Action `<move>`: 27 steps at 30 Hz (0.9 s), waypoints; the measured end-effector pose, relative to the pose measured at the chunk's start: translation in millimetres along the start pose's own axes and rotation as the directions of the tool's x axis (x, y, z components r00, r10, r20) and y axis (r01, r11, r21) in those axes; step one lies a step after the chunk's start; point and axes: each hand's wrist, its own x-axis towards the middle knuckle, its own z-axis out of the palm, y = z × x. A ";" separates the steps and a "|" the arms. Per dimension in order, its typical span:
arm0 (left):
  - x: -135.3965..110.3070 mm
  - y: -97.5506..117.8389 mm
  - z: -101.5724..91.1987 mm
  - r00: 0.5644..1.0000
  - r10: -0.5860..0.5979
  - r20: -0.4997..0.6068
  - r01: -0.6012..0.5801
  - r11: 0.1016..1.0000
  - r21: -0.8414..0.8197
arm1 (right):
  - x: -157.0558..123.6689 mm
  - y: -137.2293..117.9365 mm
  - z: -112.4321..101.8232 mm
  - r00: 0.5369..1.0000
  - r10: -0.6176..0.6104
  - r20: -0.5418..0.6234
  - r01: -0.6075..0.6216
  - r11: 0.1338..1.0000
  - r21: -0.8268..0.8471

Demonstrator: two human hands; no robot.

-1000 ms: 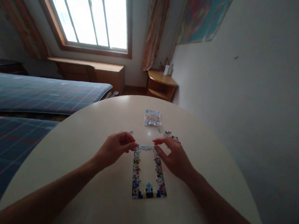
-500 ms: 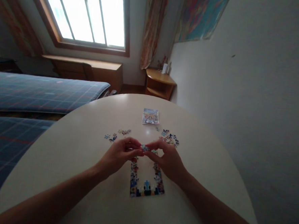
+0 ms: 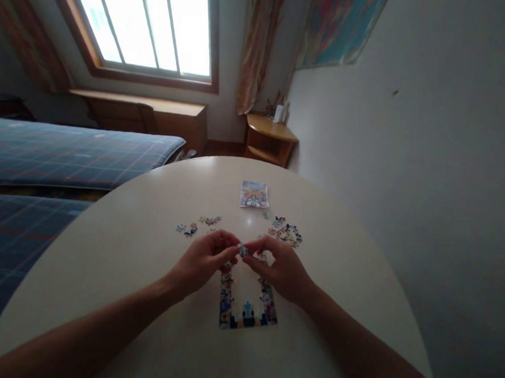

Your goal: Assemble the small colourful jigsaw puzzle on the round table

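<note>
Between my two hands a small puzzle piece [image 3: 242, 249] is pinched above the table. My left hand [image 3: 208, 257] grips its left side with thumb and fingers. On its right side, the thumb and forefinger of my right hand [image 3: 280, 265] close on it. Below them lies a partly joined jigsaw puzzle [image 3: 248, 321], a frame of pieces with the bare table showing inside. Its far end is partly hidden by my hands.
Loose puzzle pieces [image 3: 287, 234] lie in a heap beyond my right hand, and smaller groups of pieces [image 3: 210, 220] lie at the left. A printed picture packet [image 3: 254, 195] rests farther back on the round white table [image 3: 170, 195]. A wall [image 3: 427, 194] stands at the right.
The puzzle piece has been turned between my fingers and now stands more upright. My hands have stayed in nearly the same place.
</note>
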 end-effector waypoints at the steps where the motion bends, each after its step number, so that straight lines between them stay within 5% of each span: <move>1: 0.2 -0.8 0.4 1.000 0.010 -0.002 -0.010 1.000 0.002 | 0.0 -0.2 -0.1 1.000 -0.005 0.003 0.005 1.000 0.002; 6: 0.9 -5.2 1.9 0.997 0.071 -0.006 -0.071 0.997 0.041 | 1.8 0.9 -0.3 1.000 -0.012 0.026 0.011 0.999 0.039; 9: -0.3 -7.1 0.7 0.986 0.161 -0.049 -0.147 0.964 0.223 | 5.1 7.1 -4.2 1.000 0.012 0.014 -0.012 1.000 0.011; 11: -2.7 -7.4 -0.9 0.962 0.274 -0.022 -0.239 0.873 0.425 | 7.8 14.1 -9.0 0.996 0.077 -0.042 -0.078 0.997 -0.019; 13: -6.1 -6.7 -1.8 0.926 0.358 0.117 -0.353 0.719 0.599 | 10.2 21.8 -14.1 0.986 0.147 -0.083 -0.151 0.988 -0.044; 18: -12.8 -3.4 1.5 0.823 0.315 0.472 -0.567 0.422 0.707 | 12.2 32.2 -17.4 0.977 0.200 -0.072 -0.206 0.974 -0.093; 27: -10.4 -9.6 1.1 0.820 0.348 0.454 -0.559 0.318 0.766 | 11.6 30.5 -9.1 0.986 0.164 -0.023 -0.165 0.963 -0.214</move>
